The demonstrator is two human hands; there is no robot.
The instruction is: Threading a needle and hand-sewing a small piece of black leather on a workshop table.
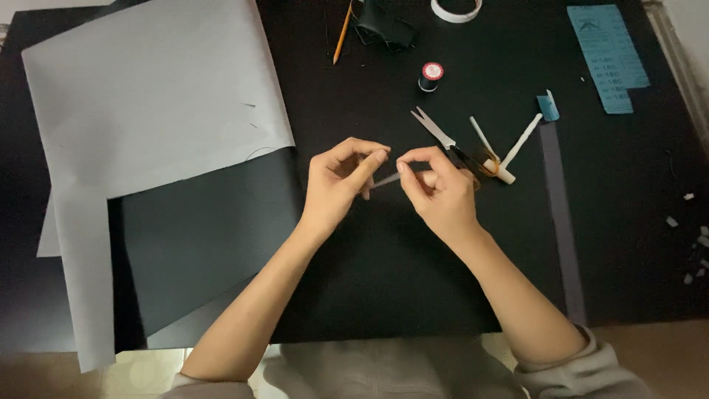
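Observation:
Both hands meet over the middle of a black work surface [384, 281]. My left hand [341, 181] and my right hand [437, 188] pinch the two ends of a narrow grey strip [385, 179] between thumb and fingers. The strip runs nearly level between them, just above the surface. Right behind my right hand lie a forked metal tool [434, 128] and a small bundle of white sticks [509, 151] with an amber piece.
A large grey sheet [148, 96] with a cut-out covers the left, over a black sheet [199, 236]. A black thread spool [430, 76], a pencil [342, 33], a tape ring [456, 9], a blue sandpaper sheet [609, 55], a long dark strip [563, 222] and paper scraps [694, 244] lie around.

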